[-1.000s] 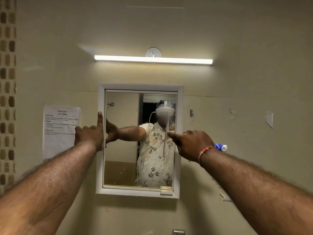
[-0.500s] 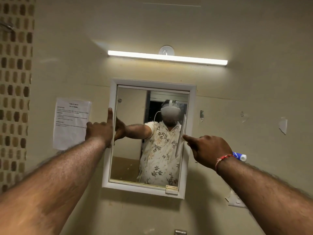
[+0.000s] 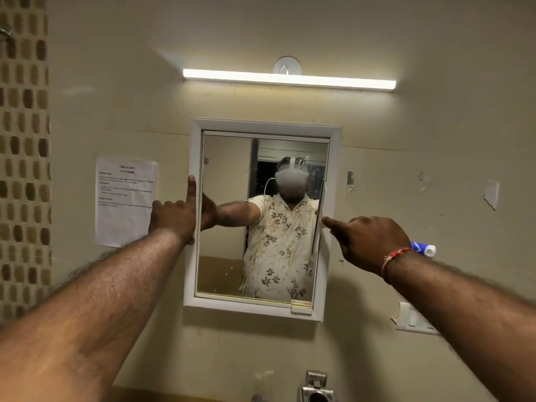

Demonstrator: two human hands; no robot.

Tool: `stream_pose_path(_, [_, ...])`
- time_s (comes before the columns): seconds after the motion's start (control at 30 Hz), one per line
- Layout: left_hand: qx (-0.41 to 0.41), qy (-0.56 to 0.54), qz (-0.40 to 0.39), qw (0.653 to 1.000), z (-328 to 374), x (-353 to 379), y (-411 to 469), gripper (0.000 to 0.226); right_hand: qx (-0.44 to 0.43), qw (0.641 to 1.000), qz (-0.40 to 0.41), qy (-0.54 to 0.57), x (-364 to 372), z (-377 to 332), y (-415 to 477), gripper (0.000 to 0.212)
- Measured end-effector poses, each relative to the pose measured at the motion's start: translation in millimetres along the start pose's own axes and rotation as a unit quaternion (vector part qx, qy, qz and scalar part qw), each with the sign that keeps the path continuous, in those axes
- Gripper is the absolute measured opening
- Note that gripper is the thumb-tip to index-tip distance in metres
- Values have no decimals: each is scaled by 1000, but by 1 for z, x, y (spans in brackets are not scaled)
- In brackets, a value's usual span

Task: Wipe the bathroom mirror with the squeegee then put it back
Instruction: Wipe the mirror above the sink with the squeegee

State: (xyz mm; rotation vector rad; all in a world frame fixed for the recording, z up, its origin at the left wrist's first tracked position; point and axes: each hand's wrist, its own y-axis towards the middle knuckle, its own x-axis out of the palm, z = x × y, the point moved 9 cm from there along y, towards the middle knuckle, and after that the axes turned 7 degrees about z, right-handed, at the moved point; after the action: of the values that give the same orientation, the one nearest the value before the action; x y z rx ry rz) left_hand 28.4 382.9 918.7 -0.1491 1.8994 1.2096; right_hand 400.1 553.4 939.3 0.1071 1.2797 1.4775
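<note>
The squeegee (image 3: 321, 219) stands upright against the right edge of the mirror (image 3: 261, 216), its blade's long axis running top to bottom beside the frame (image 3: 333, 169). The right hand (image 3: 367, 242) has its grip closed on the squeegee, forefinger pointing left at the blade; the blue-and-white handle end sticks out to the right past the wrist. The left hand (image 3: 174, 216) braces the frame's left edge, forefinger pointing up, other fingers curled, holding nothing.
</note>
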Motion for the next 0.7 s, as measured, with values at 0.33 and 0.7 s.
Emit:
stream_pose_path(0.33, [14,-56,3,998,-3,14,-14,164,-133,981,68,126,10,-134,8,54])
stream_pose_path(0.7, [20,-33,29,999,1,16,-24,155,-174,960,42,216,54,-258,38,59])
